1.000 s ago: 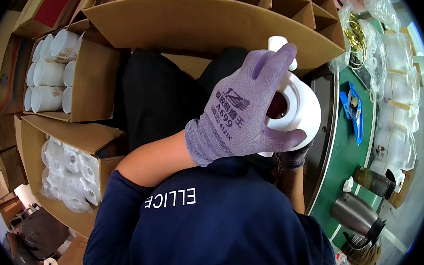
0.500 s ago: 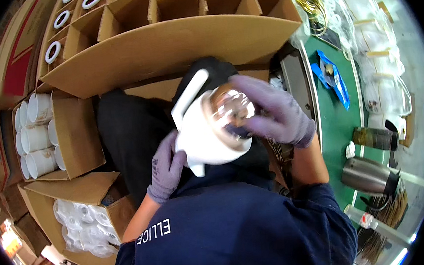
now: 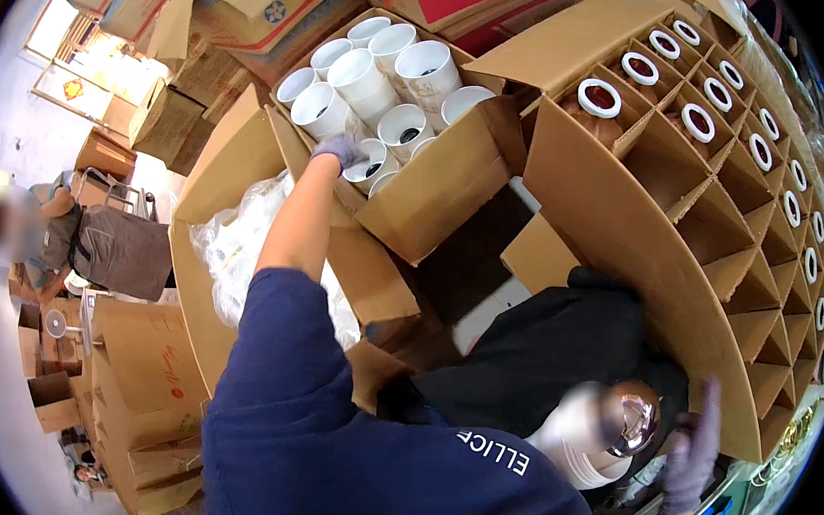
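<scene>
My left hand (image 3: 338, 151), in a grey-purple glove, reaches to the rim of a white plastic cylinder (image 3: 368, 171) at the near corner of a carton. Its fingers are blurred, so their grip is unclear. On my lap, at the lower right, lies a tilted white jug body (image 3: 582, 449). A shiny copper-coloured flask liner (image 3: 640, 418) shows at its end; part of it is smeared. Beside the liner is my gloved right hand (image 3: 691, 458), its fingers stretched and apart, holding nothing.
Several white cylinders stand in the carton (image 3: 446, 197). Clear plastic bags (image 3: 240, 223) fill another carton to the left. A divided carton (image 3: 648, 239) at right holds several liners with white rings. At far left, another person (image 3: 105, 233) sits.
My view has swung left. My left hand has let go of the white jug and moved to the carton of cylinders. My right hand has come away from the shiny liner.
</scene>
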`<state>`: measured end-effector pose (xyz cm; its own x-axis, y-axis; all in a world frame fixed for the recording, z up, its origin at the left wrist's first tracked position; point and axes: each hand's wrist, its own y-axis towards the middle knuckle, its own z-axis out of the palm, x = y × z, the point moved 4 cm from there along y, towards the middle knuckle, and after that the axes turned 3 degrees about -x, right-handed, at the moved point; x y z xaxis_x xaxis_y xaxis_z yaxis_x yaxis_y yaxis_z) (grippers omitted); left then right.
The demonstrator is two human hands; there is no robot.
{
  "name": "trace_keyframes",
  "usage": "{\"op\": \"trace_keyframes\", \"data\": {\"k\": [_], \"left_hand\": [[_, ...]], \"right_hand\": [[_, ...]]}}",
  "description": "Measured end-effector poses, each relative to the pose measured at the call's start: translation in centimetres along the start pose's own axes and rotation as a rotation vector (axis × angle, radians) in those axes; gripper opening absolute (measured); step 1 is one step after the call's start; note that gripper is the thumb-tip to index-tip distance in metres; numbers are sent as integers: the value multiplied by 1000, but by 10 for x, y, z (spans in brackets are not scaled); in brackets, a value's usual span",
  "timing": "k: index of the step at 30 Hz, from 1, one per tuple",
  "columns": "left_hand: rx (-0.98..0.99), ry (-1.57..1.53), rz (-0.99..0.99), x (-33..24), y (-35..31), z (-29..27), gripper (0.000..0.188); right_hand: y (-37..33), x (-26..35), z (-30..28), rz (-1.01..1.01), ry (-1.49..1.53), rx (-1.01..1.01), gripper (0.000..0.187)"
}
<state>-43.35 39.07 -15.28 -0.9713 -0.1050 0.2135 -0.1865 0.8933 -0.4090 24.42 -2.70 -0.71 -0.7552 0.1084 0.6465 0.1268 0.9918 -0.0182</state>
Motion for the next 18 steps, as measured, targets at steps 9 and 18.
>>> {"op": "trace_keyframes", "data": {"k": [9, 18], "left_hand": [[-489, 35, 518, -235, 109, -22, 83], [-424, -227, 339, -123, 79, -77, 46]], "right_hand": [[-69, -36, -17, 479, -94, -429, 41], [-38, 7, -33, 376, 105, -552, 37]]}}
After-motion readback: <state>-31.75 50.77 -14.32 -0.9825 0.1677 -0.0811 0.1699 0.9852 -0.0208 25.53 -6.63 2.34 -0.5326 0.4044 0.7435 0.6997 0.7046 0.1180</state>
